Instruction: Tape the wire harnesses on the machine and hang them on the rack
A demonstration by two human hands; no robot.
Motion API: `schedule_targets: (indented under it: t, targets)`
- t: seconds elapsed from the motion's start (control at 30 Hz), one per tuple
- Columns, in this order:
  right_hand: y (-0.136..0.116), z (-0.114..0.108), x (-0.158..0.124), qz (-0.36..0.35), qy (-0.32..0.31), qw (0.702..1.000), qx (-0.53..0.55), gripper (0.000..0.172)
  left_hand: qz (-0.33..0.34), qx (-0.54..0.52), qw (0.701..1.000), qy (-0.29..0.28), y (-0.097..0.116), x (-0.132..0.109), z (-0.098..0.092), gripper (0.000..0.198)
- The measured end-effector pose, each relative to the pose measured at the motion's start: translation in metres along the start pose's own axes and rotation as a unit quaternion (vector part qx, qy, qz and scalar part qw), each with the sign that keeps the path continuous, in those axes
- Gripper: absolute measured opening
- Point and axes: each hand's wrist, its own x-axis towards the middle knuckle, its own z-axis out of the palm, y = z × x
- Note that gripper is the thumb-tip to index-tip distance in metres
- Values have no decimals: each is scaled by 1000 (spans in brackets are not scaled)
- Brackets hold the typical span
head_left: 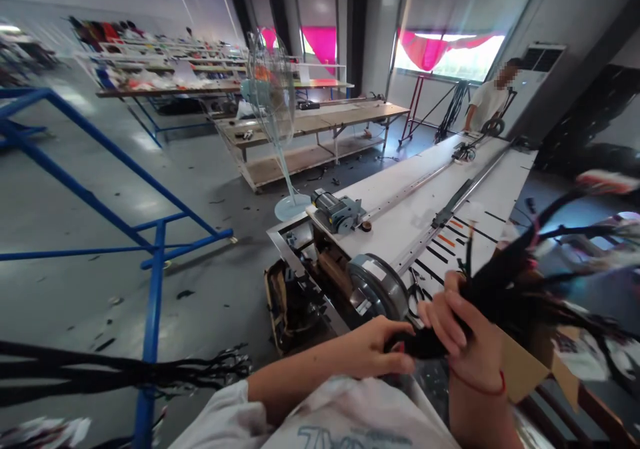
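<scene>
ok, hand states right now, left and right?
Left hand: closed on the end of the black bundle of wires.
Right hand: fingers wrapped around the same bundle.

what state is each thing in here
left hand: closed around the end of the black wire bundle
right hand: grip wrapped round the same bundle
black wire bundle: held up, loose ends splayed
pedestal fan: upright; spinning or not, cannot tell
long white table: carries a motor
</scene>
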Motion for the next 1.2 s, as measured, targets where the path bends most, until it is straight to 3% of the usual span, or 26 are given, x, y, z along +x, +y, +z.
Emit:
schedule_targets:
  t: [0.07, 0.13, 0.2, 0.27, 0.33, 0.43, 0.53, 0.6, 0.67, 0.77, 0.87, 0.97, 1.03, 1.2]
  targets:
    - [4, -21, 10, 36, 60, 997, 30, 23, -33, -54, 997, 40, -17, 0, -3, 73]
    - [8, -48, 13, 47, 143, 986, 74, 40, -70, -85, 992, 56, -36, -4, -3, 72]
    - [12, -74, 10, 44, 216, 969, 112, 51, -106, -74, 991, 39, -51, -8, -2, 71]
    - [17, -90, 7, 33, 241, 961, 131, 52, -133, -52, 990, 20, -58, -12, -2, 68]
    - [22, -93, 9, -6, 228, 963, 145, 51, -151, -33, 988, 4, -55, -15, -8, 63]
    - [38, -79, 21, -30, 185, 974, 128, 45, -167, 24, 985, -42, -37, -28, -30, 56]
    - [73, -53, 25, 73, 139, 988, 9, 30, -187, 121, 964, -144, -21, -58, -61, 53]
    - [109, -36, 17, 171, 55, 980, -82, 28, -215, 168, 937, -220, -15, -86, -77, 53]
    - [147, -22, 1, 259, -57, 957, -113, 34, -239, 194, 917, -253, -13, -116, -82, 53]
    - [192, -9, -27, 357, -182, 914, -59, 30, -276, 216, 910, -222, -13, -151, -73, 48]
    - [211, -4, -45, 400, -226, 888, -1, 35, -313, 201, 910, -183, -13, -172, -62, 48]
    - [216, -4, -46, 356, -153, 919, 78, 44, -338, 157, 919, -124, -16, -186, -57, 54]
    - [219, -7, -38, 302, -81, 941, 128, 40, -351, 134, 925, -60, -23, -193, -53, 57]
    - [239, -35, 8, 230, 25, 950, 212, 26, -341, 82, 928, 127, -71, -188, -40, 67]
